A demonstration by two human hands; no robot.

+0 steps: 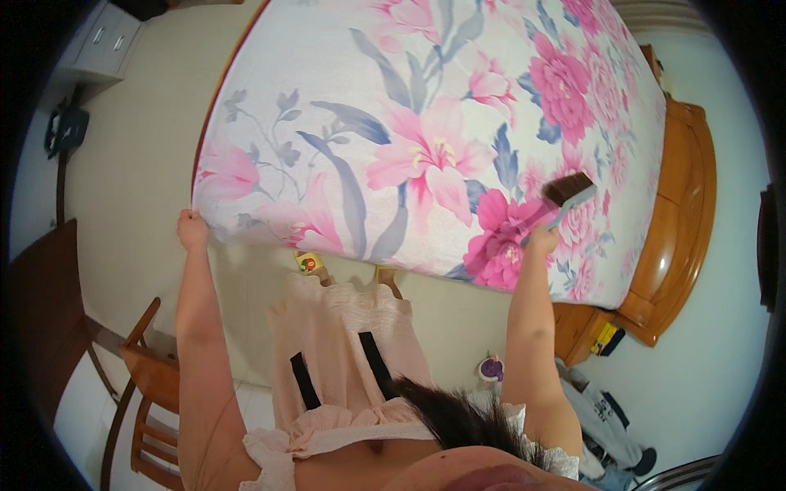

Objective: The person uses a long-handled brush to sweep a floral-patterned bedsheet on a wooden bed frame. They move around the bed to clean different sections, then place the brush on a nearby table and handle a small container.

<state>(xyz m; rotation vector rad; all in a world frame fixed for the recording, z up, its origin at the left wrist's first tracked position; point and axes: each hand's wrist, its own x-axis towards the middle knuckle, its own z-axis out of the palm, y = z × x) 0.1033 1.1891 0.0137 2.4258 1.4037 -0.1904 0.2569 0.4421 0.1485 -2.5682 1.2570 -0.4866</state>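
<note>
Brush point(571, 195) sits clasped in the right hand point(541, 240) over the flowered sheet point(434, 155), contact unclear; the left hand point(193, 231) grasps the sheet's near-left corner. Holding that corner taut and bristles point(564, 188) flat should make strokes even.

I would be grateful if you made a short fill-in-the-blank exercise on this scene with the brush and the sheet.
1. The brush is held in the person's ____ hand.
2. The other hand is closed where two sides of the sheet meet, at its ____.
3. The sheet is printed with large pink ____ and grey-blue leaves.
4. The wooden chair stands toward the lower ____ of the picture.

Missing words: right; corner; flowers; left.
</note>
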